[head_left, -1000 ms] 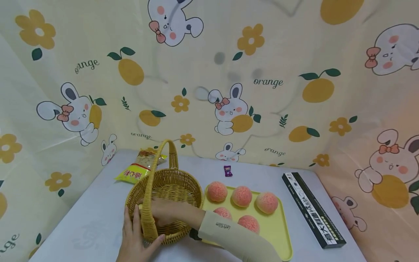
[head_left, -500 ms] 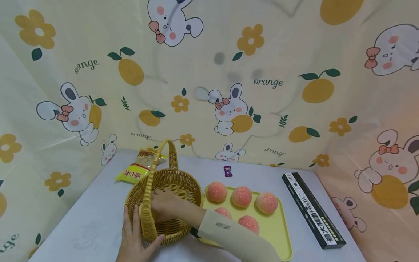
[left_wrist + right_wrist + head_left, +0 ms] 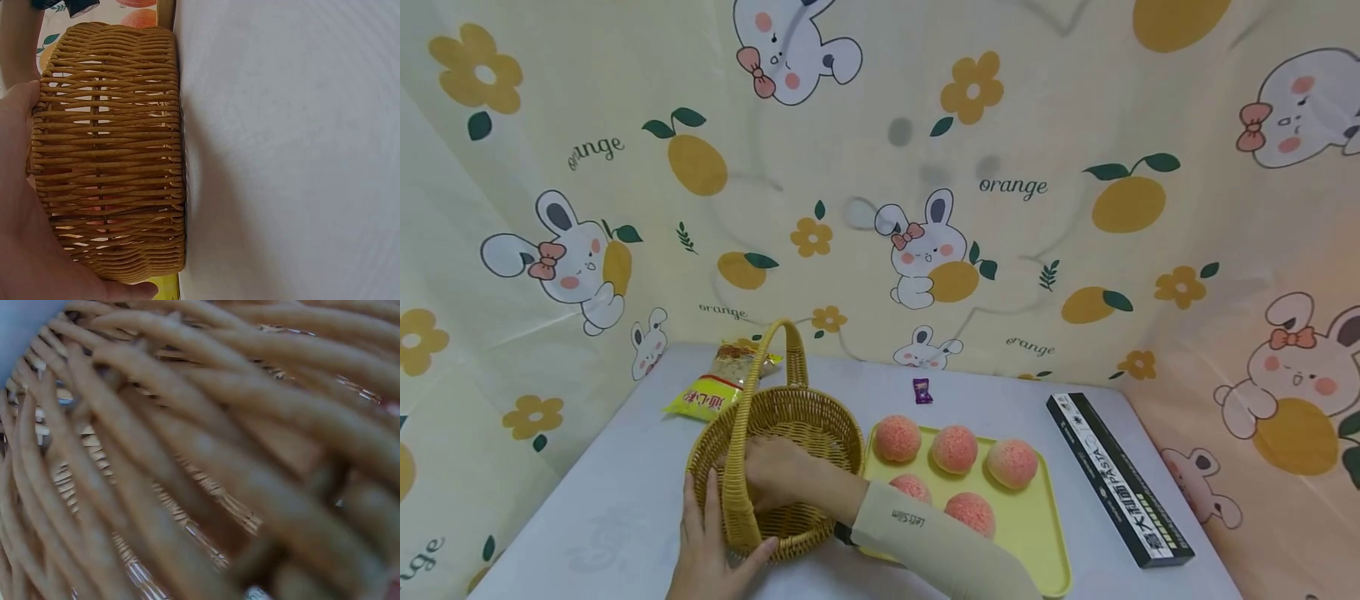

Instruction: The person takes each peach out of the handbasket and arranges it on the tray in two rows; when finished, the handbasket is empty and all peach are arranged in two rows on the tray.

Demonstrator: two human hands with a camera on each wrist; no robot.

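A yellow wicker basket (image 3: 808,412) with a tall arched handle stands on the white table. My left hand (image 3: 709,550) holds its near left side, thumb toward the front and fingers along the outer wall. The left wrist view shows that hand spread against the woven side (image 3: 112,150). My right hand (image 3: 778,471) is down inside the basket, partly behind the handle. Its fingertips are hidden, so I cannot see what they hold. Only blurred wicker weave (image 3: 187,450) fills the right wrist view.
Right of the basket, a yellow tray (image 3: 1026,542) bears several round pink buns (image 3: 955,450). Further right lies a long black pasta box (image 3: 1120,483). A yellow food packet (image 3: 707,398) sits behind the basket, and a small purple wrapped candy (image 3: 922,391) lies at the back.
Inside the basket my right hand moved slightly up and right, then came back a little lower and left. My left hand and the basket have stayed in place.
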